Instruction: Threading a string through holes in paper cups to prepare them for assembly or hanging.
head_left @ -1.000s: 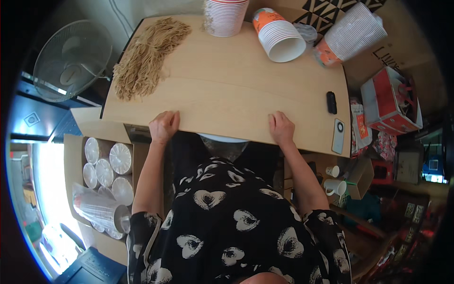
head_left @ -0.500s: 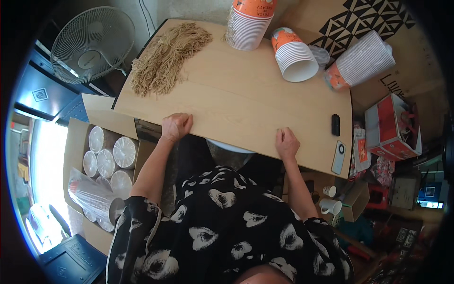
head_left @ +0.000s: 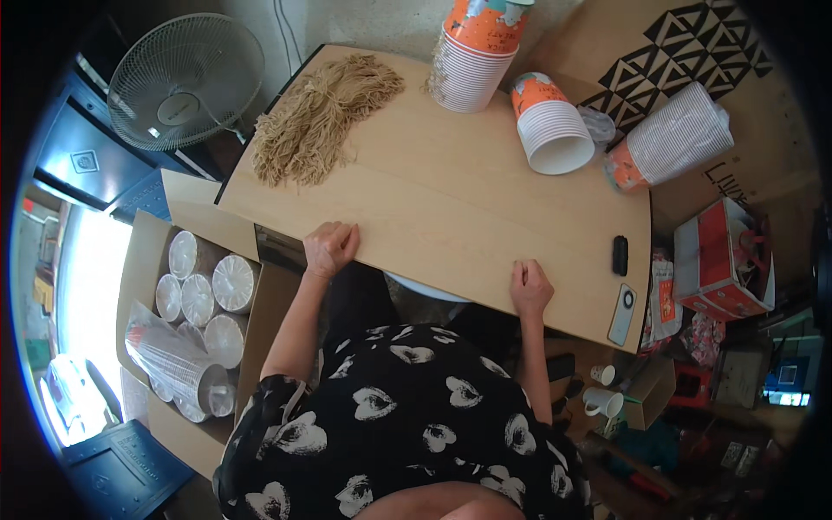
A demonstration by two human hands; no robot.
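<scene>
Both my hands rest as loose fists on the near edge of the wooden table (head_left: 416, 186). My left hand (head_left: 330, 249) is closed and nothing shows in it. Farther right, my right hand (head_left: 530, 288) is curled in the same way, with no object visible. A bundle of tan strings (head_left: 316, 121) lies at the far left of the tabletop. Toward the back stands a tall stack of paper buckets (head_left: 475, 69), orange with white rims. Beside it another stack of buckets (head_left: 552, 130) lies tipped, its opening toward me. A plastic-wrapped stack (head_left: 672, 143) leans at the right corner.
A small black object (head_left: 620, 256) and a phone (head_left: 622, 314) lie near the table's right edge. On the left, an open carton (head_left: 143, 260) holds several wrapped cup stacks. A fan (head_left: 182, 82) stands at the far left. A red-and-white box (head_left: 706, 260) sits at the right.
The whole view has shifted, so table and hands appear slightly lower and farther right. Both hands stay closed on the table edge, and no object has moved on the table.
</scene>
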